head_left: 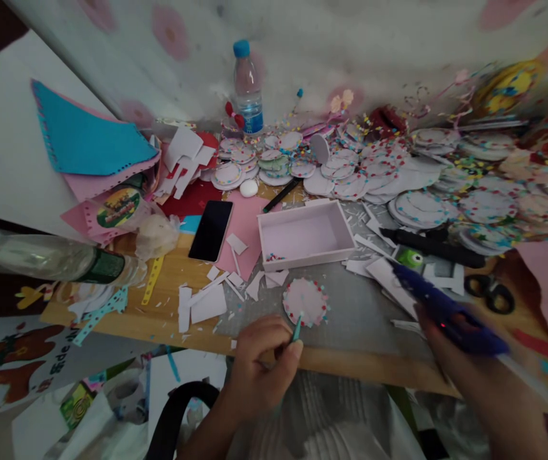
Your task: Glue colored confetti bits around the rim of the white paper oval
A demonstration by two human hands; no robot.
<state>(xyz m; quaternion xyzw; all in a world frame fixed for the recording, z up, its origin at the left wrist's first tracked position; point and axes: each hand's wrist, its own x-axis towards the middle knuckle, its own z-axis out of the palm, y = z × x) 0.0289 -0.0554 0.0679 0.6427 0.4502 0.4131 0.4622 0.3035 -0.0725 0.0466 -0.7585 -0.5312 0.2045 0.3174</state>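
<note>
My left hand (262, 367) is closed at the front edge of the table, pinching slim teal tweezers (297, 328). Their tip meets the lower part of a round white paper disc (304, 297), whose rim carries small red and blue beads. To the right, my right hand (465, 377), blurred by motion, is wrapped round a blue hot glue gun (451, 313) with a small red light. Its nozzle points up and left, apart from the disc. Behind the disc stands an open white box (306, 239) with a few tiny beads in its near left corner.
Piles of beaded paper discs (350, 169) line the back by the wall. A black phone (211, 231), a water bottle (249, 89) and paper scraps (207, 301) lie or stand left of centre. Black scissors (489, 292) and a black pen-like tool (432, 247) are at right.
</note>
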